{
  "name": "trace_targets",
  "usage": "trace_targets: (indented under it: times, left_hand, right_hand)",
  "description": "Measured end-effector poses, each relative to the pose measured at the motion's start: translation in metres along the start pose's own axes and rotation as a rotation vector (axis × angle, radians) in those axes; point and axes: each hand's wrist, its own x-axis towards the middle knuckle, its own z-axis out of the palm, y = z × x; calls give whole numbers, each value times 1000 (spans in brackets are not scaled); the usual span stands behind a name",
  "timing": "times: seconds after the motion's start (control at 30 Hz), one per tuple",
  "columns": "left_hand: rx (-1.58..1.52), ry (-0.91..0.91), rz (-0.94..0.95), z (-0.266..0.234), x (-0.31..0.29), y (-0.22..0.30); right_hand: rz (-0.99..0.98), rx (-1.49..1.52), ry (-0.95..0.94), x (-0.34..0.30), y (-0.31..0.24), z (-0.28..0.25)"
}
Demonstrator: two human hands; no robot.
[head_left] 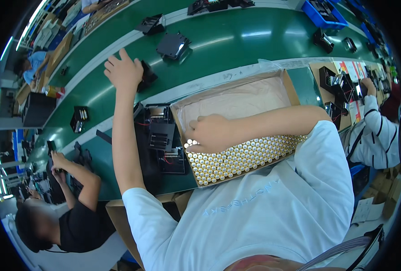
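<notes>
My left hand (124, 71) reaches out over the green conveyor belt, its fingers spread apart. Close beside its right edge lies a black plastic device (147, 77), partly hidden by the hand; whether they touch I cannot tell. Bent across an open cardboard box (291, 88), my right arm brings my right hand (211, 133) down at the box's left side. Its thumb and fingers are apart at the edge of tightly packed upright batteries (230, 161), with several battery tops showing between them. The palm side is hidden. Left of the box sit black battery housings (160, 135) with red wires.
More black devices lie along the green belt (227, 34), one (172, 45) beyond my left hand and another (79, 118) to the left. A blue bin (325, 13) stands at the far right. Co-workers sit at both sides, one in a black shirt (85, 228) near left.
</notes>
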Motion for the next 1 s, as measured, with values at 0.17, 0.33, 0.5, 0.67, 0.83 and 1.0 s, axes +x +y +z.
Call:
trace_targets:
  times: [0.17,0.33,0.5,0.67,0.83,1.0]
  left_hand:
    - [-383,-135,145,36,28,20]
    - [-727,-490,118,64,65,28]
    - [-688,-586,194,56,68,47]
    - [-436,-286,357,24,35,66]
    - [-213,131,546,-10,-24,103]
    - [-390,94,575,-20,-30,102]
  right_hand:
    - [-43,18,8,2,-4,14]
    - [-62,8,-1,3,-5,21]
    - [-103,58,100,1,-1,27]
    - [-102,87,42,4,-1,25]
    - [-106,129,12,9,3,24]
    - [-167,135,54,13,6,33]
